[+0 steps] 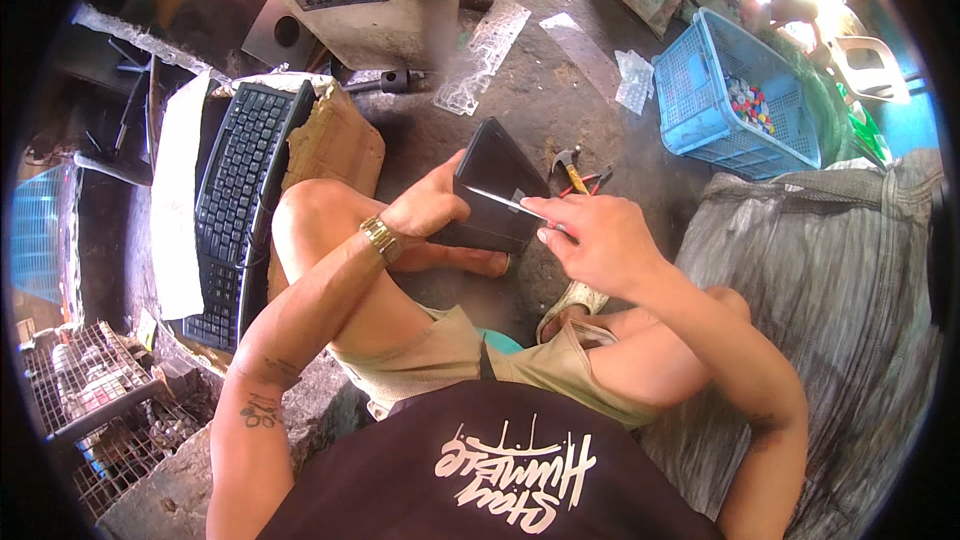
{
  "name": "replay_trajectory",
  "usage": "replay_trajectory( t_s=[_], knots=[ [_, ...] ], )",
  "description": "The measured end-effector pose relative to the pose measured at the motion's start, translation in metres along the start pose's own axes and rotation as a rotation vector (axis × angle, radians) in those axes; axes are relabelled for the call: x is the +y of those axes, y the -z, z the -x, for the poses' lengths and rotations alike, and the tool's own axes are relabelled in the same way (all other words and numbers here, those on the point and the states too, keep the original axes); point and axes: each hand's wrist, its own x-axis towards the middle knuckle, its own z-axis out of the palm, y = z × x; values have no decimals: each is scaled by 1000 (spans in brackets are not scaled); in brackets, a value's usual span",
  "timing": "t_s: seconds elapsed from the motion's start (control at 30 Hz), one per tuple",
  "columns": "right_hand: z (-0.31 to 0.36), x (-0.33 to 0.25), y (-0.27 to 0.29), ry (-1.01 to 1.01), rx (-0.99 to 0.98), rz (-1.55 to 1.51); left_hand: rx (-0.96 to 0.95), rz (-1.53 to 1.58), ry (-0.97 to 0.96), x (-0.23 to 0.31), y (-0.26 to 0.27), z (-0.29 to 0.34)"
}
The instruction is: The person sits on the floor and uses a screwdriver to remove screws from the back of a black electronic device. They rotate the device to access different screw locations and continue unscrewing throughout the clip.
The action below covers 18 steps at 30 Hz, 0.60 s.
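Between my knees is a black, flat-sided case (507,162) with a small greyish patch on it; I cannot make out its exact kind. My left hand (432,202), a gold watch on its wrist, grips the case's left side with fingers closed. Closed around a slim, bright metal blade-like tool (490,198), my right hand (603,240) has its index finger stretched along it. The tool lies across the front of the case, its tip toward my left hand; its handle is mostly hidden. Just beyond the case, a hammer (571,172) and red-handled pliers (600,180) lie on the ground.
Left of my knee, a black keyboard (240,175) rests by torn cardboard (335,145). A blue crate (690,90) holding colourful caps stands far right, near a large grey sack (800,280). Clear plastic sheets (485,55) lie ahead. A wire cage (100,390) sits lower left.
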Motion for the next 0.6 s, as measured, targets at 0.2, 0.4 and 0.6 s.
replay_trajectory(
  t_s=[0.2,0.4,0.6],
  knots=[
    [3,15,1,-608,-302,-1019,-11,5,0,-1,-4,-3],
    [9,5,-7,-192,-62,-236,-60,-60,22,7,-2,-3],
    [2,18,21,-785,-340,-1326,-42,58,40,13,-7,1]
  ],
)
